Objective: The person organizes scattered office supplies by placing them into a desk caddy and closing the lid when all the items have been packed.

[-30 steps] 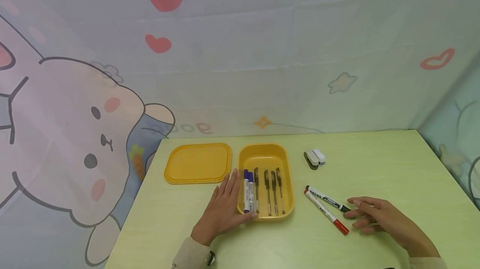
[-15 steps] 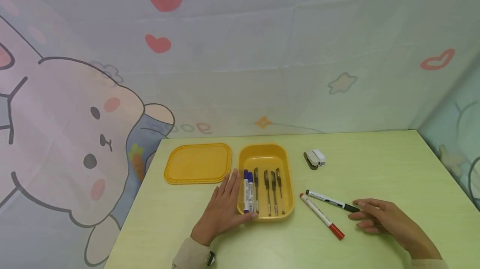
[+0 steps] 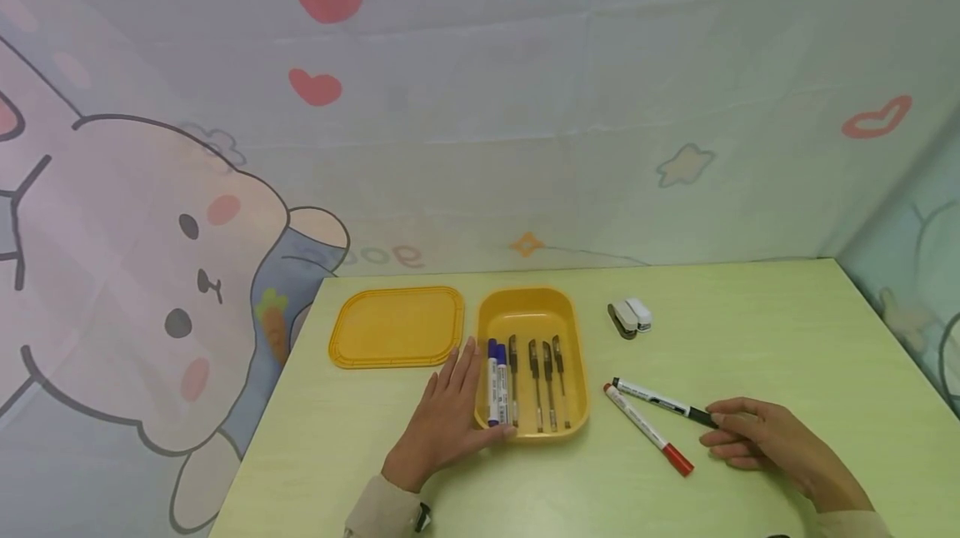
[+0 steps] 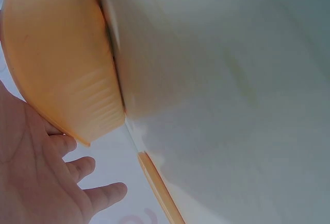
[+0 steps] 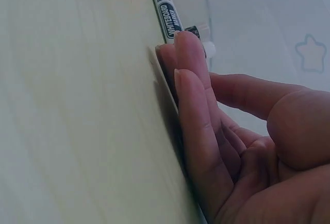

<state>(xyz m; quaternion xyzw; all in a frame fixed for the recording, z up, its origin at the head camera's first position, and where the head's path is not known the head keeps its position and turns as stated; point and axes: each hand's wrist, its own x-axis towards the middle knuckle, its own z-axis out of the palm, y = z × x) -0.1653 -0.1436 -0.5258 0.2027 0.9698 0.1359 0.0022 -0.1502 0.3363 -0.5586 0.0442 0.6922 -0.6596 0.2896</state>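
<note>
My left hand (image 3: 441,430) rests against the left side of a yellow plastic box (image 3: 536,302), thumb at its near rim and fingers extended. Two blue-capped markers (image 3: 497,388) and several black-capped gel pens (image 3: 538,388) lie inside. My right hand (image 3: 776,442) pinches the capped end of a black whiteboard marker (image 3: 652,396) low over the table; its fingers partly hide the cap. In the right wrist view the marker's printed barrel (image 5: 167,13) shows beyond the fingertips. A red-capped whiteboard marker (image 3: 647,428) lies apart from it, slanting between box and right hand.
A flat yellow lid (image 3: 397,327) lies left of the box. Two small staplers (image 3: 630,317), side by side, are on the right behind the markers. A patterned cloth wall (image 3: 480,146) rises behind the pale green table (image 3: 750,330).
My right hand has taken hold of the black marker's cap end, and that marker has shifted slightly right. The red marker rolled left, then partly back. My left hand stays put.
</note>
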